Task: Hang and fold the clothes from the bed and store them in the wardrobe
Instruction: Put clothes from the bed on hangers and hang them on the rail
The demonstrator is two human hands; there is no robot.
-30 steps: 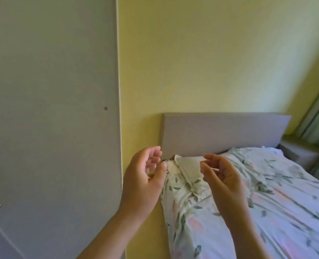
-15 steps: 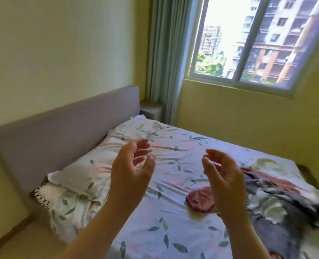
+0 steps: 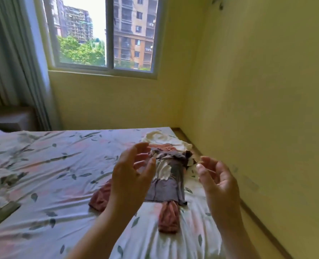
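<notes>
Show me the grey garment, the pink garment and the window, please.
grey garment (image 3: 167, 187): head view, its lower flat panel.
pink garment (image 3: 168, 219): head view, the end nearest the camera.
window (image 3: 109, 34): head view, its middle upright bar.

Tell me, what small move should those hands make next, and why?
Probably reach down and pick up the grey garment lying on top of the red garment. The left hand and right hand hover open above them, holding nothing.

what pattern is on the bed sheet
The bed sheet is white with scattered grey-green leaves and faint pink blotches, seen in the head view.
</notes>
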